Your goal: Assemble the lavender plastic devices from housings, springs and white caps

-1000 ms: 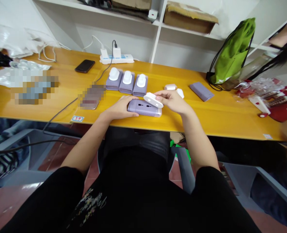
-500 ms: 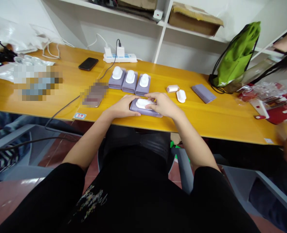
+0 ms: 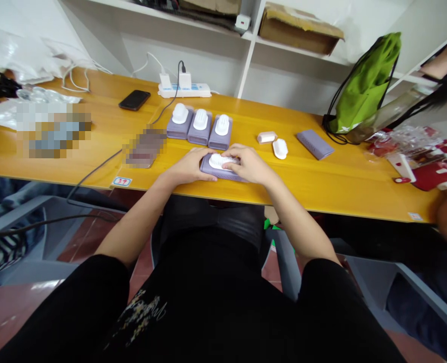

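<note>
Before me at the table's front edge lies a purple-grey box [image 3: 227, 174] with a white oval ribbed piece [image 3: 216, 162] on its top. My left hand [image 3: 193, 166] holds the box's left end, thumb along the front side and fingers behind. The fingers of my right hand [image 3: 246, 164] grip the right part of the white piece, hiding it and the box's right end. Behind my hands stand three similar purple-grey boxes in a row, the left box [image 3: 177, 132], middle box [image 3: 198, 135] and right box [image 3: 219, 140], each with a white piece on top.
Right of my hands lie a pale pink piece [image 3: 267, 137], a white oval piece [image 3: 280, 148] and a purple-grey perforated piece [image 3: 315, 144]. A black phone [image 3: 134, 100], power strip [image 3: 185, 91] and green bag [image 3: 367, 91] stand farther back. Other people's arms show at both sides.
The view has shifted slightly. Both hands stay on the box and its white piece, with hardly any visible movement.
</note>
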The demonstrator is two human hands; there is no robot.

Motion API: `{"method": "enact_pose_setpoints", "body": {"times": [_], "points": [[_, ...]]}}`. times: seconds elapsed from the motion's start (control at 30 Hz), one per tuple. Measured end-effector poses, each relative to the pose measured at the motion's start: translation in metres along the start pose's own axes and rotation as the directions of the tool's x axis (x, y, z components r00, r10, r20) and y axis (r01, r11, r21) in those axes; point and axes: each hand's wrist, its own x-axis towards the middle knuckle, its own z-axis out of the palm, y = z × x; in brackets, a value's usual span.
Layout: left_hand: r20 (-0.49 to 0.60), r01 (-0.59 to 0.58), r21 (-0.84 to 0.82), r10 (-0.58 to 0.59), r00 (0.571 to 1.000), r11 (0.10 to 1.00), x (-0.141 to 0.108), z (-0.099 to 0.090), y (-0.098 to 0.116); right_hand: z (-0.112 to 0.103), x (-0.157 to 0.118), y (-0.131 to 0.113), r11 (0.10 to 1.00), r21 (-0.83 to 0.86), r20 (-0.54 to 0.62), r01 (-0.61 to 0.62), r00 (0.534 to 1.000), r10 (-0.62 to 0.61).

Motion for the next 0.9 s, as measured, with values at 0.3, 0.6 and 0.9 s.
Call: {"method": "enact_pose_setpoints", "body": {"times": [0.3, 0.6, 0.9], "points": [[-0.004, 0.008, 0.035, -0.008, 1.0, 0.999, 0.0, 0.001, 0.001, 0.007, -0.003, 0.001, 0.998, -0.004, -0.057, 0.058, 0.997, -0.059], [-0.019, 0.023, 0.065, -0.022, 1.0, 0.998, 0.0, 0.005, 0.006, 0.016, -0.004, 0.009, 0.995, 0.03, -0.129, 0.094, 0.988, -0.09], [-0.014, 0.026, 0.072, -0.026, 1.0, 0.997, -0.001, 0.004, 0.007, 0.016, -0.007, 0.007, 0.997, 0.003, -0.113, 0.075, 0.991, -0.074]]}}
